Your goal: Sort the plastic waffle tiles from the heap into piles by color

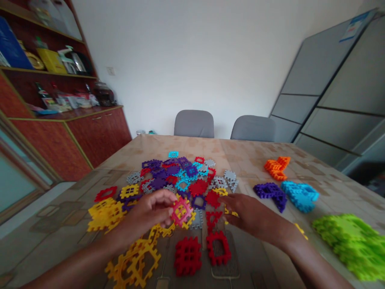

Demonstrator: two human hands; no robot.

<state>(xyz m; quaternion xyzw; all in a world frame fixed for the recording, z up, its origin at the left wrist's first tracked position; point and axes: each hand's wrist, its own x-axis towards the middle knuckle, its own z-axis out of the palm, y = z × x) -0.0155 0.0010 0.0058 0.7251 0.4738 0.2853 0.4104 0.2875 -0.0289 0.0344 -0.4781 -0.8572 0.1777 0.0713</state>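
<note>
My left hand pinches a pinkish-red interlocking plastic tile with a square opening. Yellow notched edges show behind that tile; whether they belong to a held piece or one on the table I cannot tell. My right hand reaches in from the right, its thumb and fingers apart, beside a solid red tile. Part of a yellow tile shows under its fingers. Between the hands lie a grey tile and a red triangular frame tile. Nearer me are a red window tile and a red square-frame tile.
A mixed heap of purple tiles, cyan, grey and red ones spreads beyond my hands. Yellow tiles pile at left. Sorted orange, purple, cyan and green stacks stand at right. Two grey chairs line the far edge.
</note>
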